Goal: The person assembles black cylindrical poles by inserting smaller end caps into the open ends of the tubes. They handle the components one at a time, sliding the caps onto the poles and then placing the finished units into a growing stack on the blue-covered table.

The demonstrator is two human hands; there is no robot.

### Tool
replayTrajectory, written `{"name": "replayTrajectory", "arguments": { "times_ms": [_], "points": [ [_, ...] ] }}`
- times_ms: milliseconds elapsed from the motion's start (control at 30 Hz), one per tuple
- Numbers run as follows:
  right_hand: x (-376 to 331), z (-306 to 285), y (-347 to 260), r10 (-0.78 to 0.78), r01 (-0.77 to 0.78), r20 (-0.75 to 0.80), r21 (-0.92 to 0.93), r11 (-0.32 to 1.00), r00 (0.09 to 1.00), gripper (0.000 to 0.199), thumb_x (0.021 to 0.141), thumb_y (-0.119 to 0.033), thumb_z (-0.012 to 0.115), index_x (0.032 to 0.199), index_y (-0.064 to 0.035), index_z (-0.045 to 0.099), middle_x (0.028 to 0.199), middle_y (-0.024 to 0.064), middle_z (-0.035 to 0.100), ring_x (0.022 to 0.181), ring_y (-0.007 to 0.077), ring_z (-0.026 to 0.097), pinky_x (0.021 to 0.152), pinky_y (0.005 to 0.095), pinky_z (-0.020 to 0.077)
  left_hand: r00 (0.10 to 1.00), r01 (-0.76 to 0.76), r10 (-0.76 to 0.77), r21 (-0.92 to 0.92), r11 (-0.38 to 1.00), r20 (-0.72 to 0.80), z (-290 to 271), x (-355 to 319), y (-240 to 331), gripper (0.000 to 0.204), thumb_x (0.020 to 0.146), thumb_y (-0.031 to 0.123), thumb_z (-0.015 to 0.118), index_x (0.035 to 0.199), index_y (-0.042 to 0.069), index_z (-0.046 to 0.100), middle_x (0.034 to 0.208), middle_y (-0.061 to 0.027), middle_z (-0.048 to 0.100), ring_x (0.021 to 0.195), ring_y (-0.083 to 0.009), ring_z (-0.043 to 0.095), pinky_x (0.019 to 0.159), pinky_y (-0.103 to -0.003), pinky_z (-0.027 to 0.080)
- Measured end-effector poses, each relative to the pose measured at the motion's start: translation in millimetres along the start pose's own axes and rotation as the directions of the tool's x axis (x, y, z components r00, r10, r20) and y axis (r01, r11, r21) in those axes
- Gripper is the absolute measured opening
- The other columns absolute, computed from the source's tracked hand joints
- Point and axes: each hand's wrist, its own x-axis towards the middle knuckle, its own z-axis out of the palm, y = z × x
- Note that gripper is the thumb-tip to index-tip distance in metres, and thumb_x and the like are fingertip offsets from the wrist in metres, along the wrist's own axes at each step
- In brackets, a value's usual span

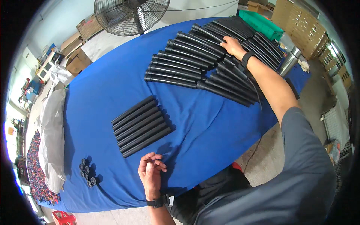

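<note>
My right hand (233,47) reaches to the far right, its fingers closed over the near end of a black tube (208,33) with a wider collar at its far end; the palm side is hidden. Around it lie rows of similar collared black tubes (176,69), side by side. My left hand (151,170) hovers near the front edge, palm partly up, fingers loosely bent and apart, holding nothing. Just beyond it several plain black tubes (142,127) lie in a slanted row. Farther left sits a small cluster of round black caps (87,170).
A blue cloth (97,90) covers the table. A steel flask (290,61) stands at the right by a green crate (260,24). A large fan (129,15) is beyond the far edge. A grey-white sheet (52,138) hangs at the left. A cable (258,138) trails from my right wrist.
</note>
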Motion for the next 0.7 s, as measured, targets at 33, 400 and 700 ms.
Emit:
{"name": "replayTrajectory", "arguments": {
  "times_ms": [33,400,700],
  "points": [
    [4.9,5.9,3.3,0.036,-0.036,0.028,-0.028,0.999,0.999,0.046,0.094,-0.028,0.070,0.126,0.0045,0.063,0.126,0.0277,0.065,0.121,0.0405,0.062,0.100,0.0456,0.0485,1.000,-0.003,0.003,-0.005,1.000,0.005,0.6,0.4,0.5,0.051,0.100,0.040,0.066,0.129,0.000,0.056,0.112,-0.0167,0.068,0.078,-0.0191,0.068,0.065,-0.031,0.057],
    [36.9,28.0,11.5,0.064,-0.046,0.121,-0.145,0.988,0.991,0.039,0.093,-0.030,0.070,0.117,0.0017,0.066,0.119,0.0254,0.067,0.115,0.0439,0.062,0.096,0.0497,0.0495,0.999,0.039,-0.038,-0.038,0.999,0.003,0.6,1.7,-0.4,0.039,0.101,0.029,0.066,0.126,0.000,0.059,0.111,-0.0172,0.069,0.081,-0.0201,0.067,0.069,-0.034,0.057],
    [28.1,22.0,18.2,-0.101,0.108,0.036,-0.352,0.930,0.994,0.026,0.090,-0.021,0.069,0.106,-0.0003,0.070,0.109,0.0260,0.069,0.108,0.0436,0.065,0.094,0.0503,0.0515,0.998,0.052,-0.053,-0.019,0.998,-0.024,2.3,0.5,2.6,0.033,0.103,0.021,0.063,0.126,-0.002,0.059,0.110,-0.0167,0.069,0.080,-0.0192,0.066,0.071,-0.034,0.056]
  ]
}}
